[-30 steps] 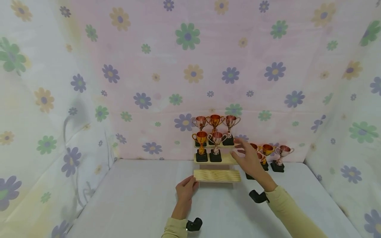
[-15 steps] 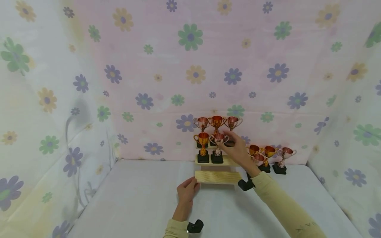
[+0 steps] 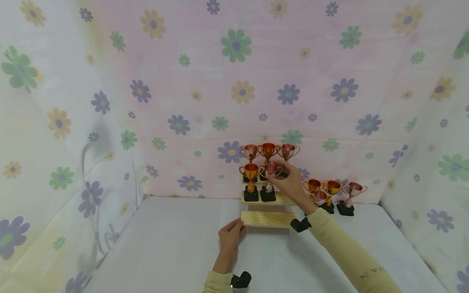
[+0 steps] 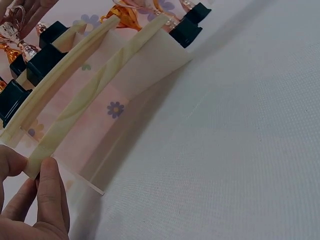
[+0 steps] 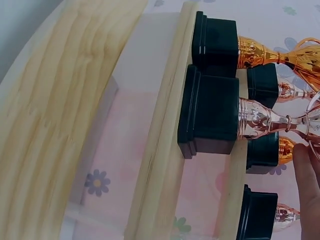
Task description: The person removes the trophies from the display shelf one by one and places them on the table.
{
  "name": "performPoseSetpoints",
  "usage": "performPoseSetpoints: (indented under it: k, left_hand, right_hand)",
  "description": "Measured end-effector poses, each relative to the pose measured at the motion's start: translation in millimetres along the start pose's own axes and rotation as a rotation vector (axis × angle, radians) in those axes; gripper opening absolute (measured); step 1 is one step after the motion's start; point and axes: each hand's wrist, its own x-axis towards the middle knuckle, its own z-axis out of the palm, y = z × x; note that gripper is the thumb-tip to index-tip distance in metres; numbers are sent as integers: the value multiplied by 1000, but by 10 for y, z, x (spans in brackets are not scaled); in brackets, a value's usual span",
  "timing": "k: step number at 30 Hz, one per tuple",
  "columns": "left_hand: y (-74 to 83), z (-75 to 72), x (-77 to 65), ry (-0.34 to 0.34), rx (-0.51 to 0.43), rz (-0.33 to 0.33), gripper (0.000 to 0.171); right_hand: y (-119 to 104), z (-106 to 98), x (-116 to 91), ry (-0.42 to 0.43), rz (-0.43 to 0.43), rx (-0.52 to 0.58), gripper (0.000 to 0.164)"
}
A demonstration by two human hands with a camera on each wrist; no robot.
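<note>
A three-tier wooden stand has a bottom board (image 3: 269,219) whose left end my left hand (image 3: 229,238) pinches between thumb and fingers. On the middle board stand a gold trophy (image 3: 251,173) at the left and a rose-gold trophy (image 3: 268,193) beside it, both upright on black bases. My right hand (image 3: 291,185) holds the rose-gold trophy by its cup, thumb in front and fingers behind. The right wrist view shows its black base (image 5: 212,110) on the middle board, with fingers (image 5: 306,172) at the right edge.
Three more trophies (image 3: 268,149) line the top board, partly hidden behind my right hand. To the right of the stand, several gold and rose-gold trophies (image 3: 353,191) stand on the white table (image 3: 176,244). A flowered cloth (image 3: 205,81) hangs behind and at both sides.
My right hand has moved left from the right end of the middle board to the rose-gold trophy and taken hold of its cup. The left hand keeps its grip on the bottom board.
</note>
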Motion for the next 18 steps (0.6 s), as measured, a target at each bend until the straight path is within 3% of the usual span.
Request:
performPoseSetpoints:
  k: [5, 11, 18]
  left_hand:
    - [10, 7, 8, 2, -1, -5, 31]
    - [6, 6, 6, 12, 16, -21, 30]
    - [2, 3, -12, 11, 18, -11, 31]
  right_hand:
    - [-96, 12, -4, -4, -2, 40, 47]
    - [-56, 38, 1, 23, -13, 73, 40]
    - [26, 28, 6, 13, 36, 69, 40]
